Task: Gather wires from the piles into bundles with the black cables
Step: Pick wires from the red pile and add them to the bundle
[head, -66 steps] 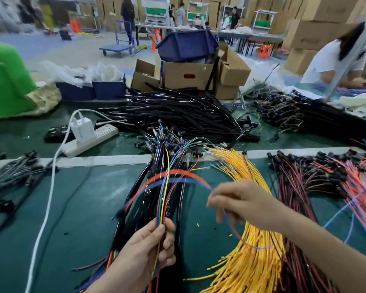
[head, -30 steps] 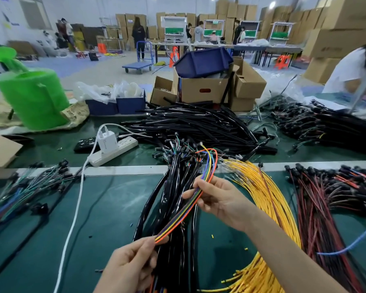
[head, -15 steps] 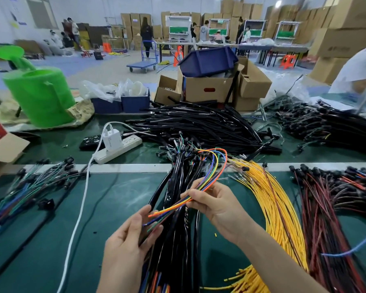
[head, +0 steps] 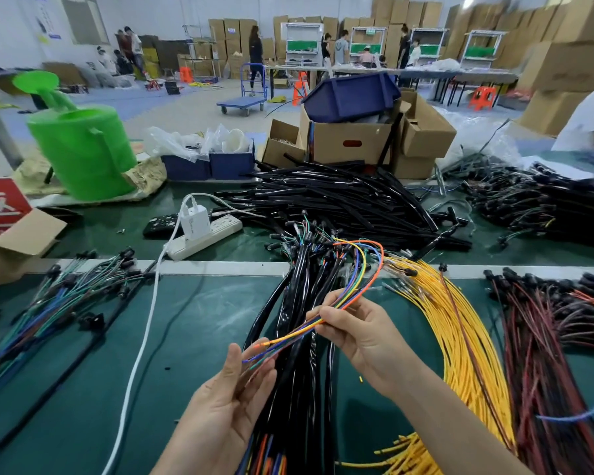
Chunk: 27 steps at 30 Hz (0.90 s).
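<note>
My right hand (head: pixel 360 334) pinches a small set of coloured wires (head: pixel 354 289), orange, yellow, green and blue, which arch up and back over a bundle of black cables (head: pixel 309 337) lying down the middle of the green table. The wires' loose ends (head: pixel 261 353) point at my left hand (head: pixel 227 406), which is held flat with straight fingers just below them, holding nothing. A pile of yellow wires (head: pixel 460 337) lies to the right. Further right is a pile of red and dark wires (head: pixel 546 337).
A heap of black cables (head: pixel 340 204) lies behind the table seam. A white power strip (head: pixel 203 234) with a charger and cord sits at left centre. Finished mixed bundles (head: pixel 55 296) lie at far left. Cardboard boxes (head: pixel 350 138) and a green watering can (head: pixel 83 149) stand behind.
My left hand has let go of the wire ends and opened flat beneath them. My right hand keeps its pinch, and the wire ends have slid up and right.
</note>
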Each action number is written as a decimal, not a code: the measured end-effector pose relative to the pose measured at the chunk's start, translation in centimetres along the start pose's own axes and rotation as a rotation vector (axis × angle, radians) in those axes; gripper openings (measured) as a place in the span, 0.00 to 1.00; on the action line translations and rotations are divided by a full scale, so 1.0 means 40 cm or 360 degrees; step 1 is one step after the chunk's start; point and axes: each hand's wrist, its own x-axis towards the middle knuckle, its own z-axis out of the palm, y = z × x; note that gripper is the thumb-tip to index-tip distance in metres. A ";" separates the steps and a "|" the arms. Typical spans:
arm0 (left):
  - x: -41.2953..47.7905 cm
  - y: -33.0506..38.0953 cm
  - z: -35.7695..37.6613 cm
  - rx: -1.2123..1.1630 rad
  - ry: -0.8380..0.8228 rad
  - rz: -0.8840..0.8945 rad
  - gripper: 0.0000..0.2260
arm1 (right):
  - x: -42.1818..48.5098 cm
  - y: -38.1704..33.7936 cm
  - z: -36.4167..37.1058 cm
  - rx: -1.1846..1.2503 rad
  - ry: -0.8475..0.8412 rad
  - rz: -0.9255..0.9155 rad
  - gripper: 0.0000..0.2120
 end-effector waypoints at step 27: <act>-0.004 -0.038 -0.037 0.0165 0.0019 0.0398 0.07 | 0.001 -0.001 -0.002 0.0132 0.0044 -0.0014 0.06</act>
